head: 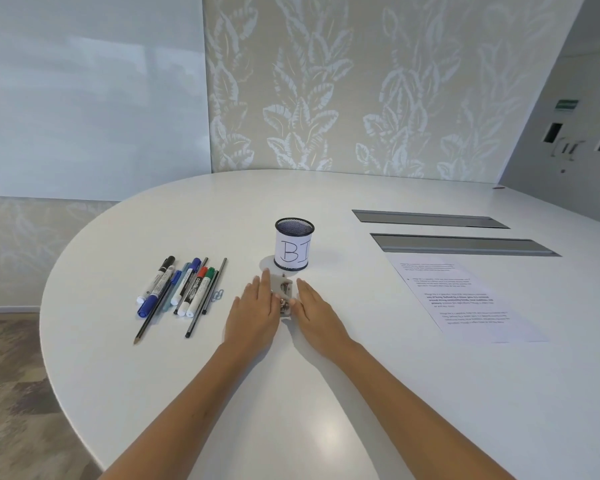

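A small clear plastic box [286, 296] holding small metal clips lies on the white table [326, 393] between my hands. My left hand [255, 311] lies flat with straight fingers against the box's left side. My right hand [314, 311] lies flat against its right side. Just behind the box stands a black mesh cup [294, 244] wrapped in white paper marked "BI". Its inside is not visible.
A heap of markers, pens and pencils [181, 292] lies left of my hands, with a blue paper clip [218, 294] beside it. A printed sheet [461, 299] lies at the right. Two grey cable slots [465, 244] are set in the table behind it.
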{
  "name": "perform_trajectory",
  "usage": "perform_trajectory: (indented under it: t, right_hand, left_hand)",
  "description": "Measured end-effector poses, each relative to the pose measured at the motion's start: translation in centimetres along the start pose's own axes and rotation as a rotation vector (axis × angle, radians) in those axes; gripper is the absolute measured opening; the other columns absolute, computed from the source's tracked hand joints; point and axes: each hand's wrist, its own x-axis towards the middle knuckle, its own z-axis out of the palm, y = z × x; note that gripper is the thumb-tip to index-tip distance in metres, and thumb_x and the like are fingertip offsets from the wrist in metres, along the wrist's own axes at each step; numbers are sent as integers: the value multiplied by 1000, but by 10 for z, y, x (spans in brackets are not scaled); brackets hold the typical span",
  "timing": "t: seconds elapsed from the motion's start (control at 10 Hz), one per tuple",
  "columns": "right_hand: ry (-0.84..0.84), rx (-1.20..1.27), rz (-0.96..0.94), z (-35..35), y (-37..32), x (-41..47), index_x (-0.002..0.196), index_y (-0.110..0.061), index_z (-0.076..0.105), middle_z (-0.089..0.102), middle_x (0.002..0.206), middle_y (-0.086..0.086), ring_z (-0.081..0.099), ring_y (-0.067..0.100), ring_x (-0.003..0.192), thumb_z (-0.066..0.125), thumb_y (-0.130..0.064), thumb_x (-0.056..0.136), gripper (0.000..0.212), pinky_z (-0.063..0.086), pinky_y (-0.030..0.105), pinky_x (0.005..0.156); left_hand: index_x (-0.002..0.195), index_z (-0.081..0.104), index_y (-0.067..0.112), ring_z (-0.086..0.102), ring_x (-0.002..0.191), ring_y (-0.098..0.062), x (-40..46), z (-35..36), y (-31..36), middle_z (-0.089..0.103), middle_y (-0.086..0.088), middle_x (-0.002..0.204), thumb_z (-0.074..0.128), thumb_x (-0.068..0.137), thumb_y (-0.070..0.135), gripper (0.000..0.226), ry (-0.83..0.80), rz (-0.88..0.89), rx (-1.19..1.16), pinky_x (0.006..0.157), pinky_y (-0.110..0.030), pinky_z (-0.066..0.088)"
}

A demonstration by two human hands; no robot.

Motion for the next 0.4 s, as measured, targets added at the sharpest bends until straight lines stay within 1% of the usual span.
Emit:
perform_trajectory:
  t: [0.1, 0.2, 0.3, 0.4]
  right_hand:
    - [4, -186, 63, -13, 16, -30, 149, -9, 24, 24, 159, 7, 21, 21, 147, 29, -31, 103, 51, 18, 39, 117]
    - [-19, -286, 134, -24, 26, -53, 148, -9, 25, 19, 161, 8, 16, 20, 148, 28, -32, 103, 51, 12, 39, 118]
    - [-29, -366, 204, -38, 36, -90, 147, -9, 27, 17, 161, 9, 13, 22, 148, 25, -39, 102, 54, 9, 41, 119]
    - [-33, -385, 238, -46, 38, -111, 150, -9, 22, 13, 162, 8, 10, 23, 149, 23, -44, 102, 59, 6, 43, 119]
  left_hand:
    - [153, 9, 10, 6, 149, -30, -19, -4, 18, 2, -14, 162, 29, 102, 28, 58, 101, -14, -46, 117, -46, 17]
    - [153, 4, 13, 0, 150, -27, -38, -4, 31, -3, -9, 163, 31, 101, 30, 61, 116, 77, -14, 119, -44, 9]
    - [152, 12, 11, -2, 150, -27, -61, -1, 38, -4, -9, 163, 31, 100, 32, 59, 27, 158, 51, 119, -45, 8]
    - [150, 21, 9, 1, 150, -28, -71, -1, 40, 1, -11, 163, 30, 101, 32, 56, -39, 150, 66, 119, -45, 11]
